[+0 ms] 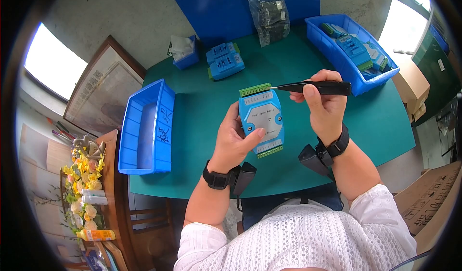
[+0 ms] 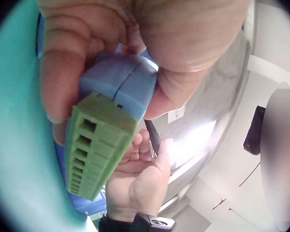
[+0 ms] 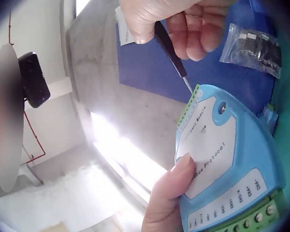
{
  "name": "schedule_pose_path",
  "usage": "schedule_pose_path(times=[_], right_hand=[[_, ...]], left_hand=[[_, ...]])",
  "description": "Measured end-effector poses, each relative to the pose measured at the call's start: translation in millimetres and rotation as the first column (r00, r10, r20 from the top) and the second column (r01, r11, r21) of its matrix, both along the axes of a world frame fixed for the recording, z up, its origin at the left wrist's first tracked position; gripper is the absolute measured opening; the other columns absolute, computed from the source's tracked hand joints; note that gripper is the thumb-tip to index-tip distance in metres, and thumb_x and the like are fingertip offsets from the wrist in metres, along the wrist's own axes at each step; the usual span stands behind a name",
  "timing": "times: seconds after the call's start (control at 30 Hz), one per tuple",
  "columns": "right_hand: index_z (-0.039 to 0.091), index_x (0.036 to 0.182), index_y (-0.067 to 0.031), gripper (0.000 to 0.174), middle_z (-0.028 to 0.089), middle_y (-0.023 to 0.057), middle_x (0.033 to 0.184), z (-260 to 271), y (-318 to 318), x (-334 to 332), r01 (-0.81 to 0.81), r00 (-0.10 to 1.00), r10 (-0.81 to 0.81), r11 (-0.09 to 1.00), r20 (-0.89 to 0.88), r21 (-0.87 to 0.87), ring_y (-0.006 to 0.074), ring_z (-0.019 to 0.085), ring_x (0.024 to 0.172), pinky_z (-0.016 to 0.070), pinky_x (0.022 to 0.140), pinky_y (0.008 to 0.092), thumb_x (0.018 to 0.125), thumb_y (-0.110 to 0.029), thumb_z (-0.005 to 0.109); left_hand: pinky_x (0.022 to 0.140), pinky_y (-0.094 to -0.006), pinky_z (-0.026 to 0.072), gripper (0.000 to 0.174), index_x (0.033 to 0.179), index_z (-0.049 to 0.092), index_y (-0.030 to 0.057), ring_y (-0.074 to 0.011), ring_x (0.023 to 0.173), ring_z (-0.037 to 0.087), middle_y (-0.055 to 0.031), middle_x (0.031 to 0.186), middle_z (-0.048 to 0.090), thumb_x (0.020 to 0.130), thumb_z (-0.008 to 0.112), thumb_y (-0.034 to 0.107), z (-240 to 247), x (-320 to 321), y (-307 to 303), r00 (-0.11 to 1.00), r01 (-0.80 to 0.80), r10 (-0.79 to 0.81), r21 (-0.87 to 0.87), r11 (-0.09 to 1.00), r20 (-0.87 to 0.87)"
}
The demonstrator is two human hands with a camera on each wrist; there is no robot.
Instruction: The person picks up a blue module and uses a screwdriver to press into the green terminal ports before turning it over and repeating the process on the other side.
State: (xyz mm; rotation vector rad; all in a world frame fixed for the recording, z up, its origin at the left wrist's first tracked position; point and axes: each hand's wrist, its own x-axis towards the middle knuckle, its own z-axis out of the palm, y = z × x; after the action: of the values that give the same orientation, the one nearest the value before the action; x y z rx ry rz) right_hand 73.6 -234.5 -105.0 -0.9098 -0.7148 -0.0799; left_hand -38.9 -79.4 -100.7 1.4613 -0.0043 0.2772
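My left hand [image 1: 234, 138] grips a blue electronic module [image 1: 263, 122] with a white label and green terminal blocks at both ends. Its thumb lies across the label. A black-handled screwdriver [image 1: 315, 88] is pinched in my right hand [image 1: 327, 108], its metal tip right at the far green terminal block [image 1: 255, 90]. In the right wrist view the screwdriver [image 3: 170, 50] slants down to the row of terminals on the module [image 3: 217, 140]. The near terminal block [image 2: 94, 150] faces the left wrist view, its square openings showing.
Left on the green table [image 1: 202, 179] stands a blue bin [image 1: 162, 148]. Several more modules [image 1: 225, 60] lie at the back. A blue bin [image 1: 332, 54] full of modules stands back right, near a clear bag [image 1: 268, 16] of dark parts. A small blue box [image 1: 187, 61] holds white tissue-like material.
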Motion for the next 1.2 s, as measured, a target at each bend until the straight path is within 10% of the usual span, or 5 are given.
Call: schedule_pose_path(times=[1.2], right_hand=[[0.045,0.099,0.0006,0.023,0.054,0.0079,0.087,-0.1,1.4,-3.1,-0.006,1.000,0.006,1.000,0.017,-0.016,0.0154,0.063,0.077,0.0539,0.068,0.0266,0.081,0.000,0.060]], left_hand=[[0.081,-0.0293,0.0484,0.060,0.127,0.033,0.0003,-0.0171,0.098,0.056,-0.0121,0.108,0.054,0.076,0.064,0.004,-4.2,1.3,-1.6,1.000,-0.017,0.015,0.072,0.997,0.024]])
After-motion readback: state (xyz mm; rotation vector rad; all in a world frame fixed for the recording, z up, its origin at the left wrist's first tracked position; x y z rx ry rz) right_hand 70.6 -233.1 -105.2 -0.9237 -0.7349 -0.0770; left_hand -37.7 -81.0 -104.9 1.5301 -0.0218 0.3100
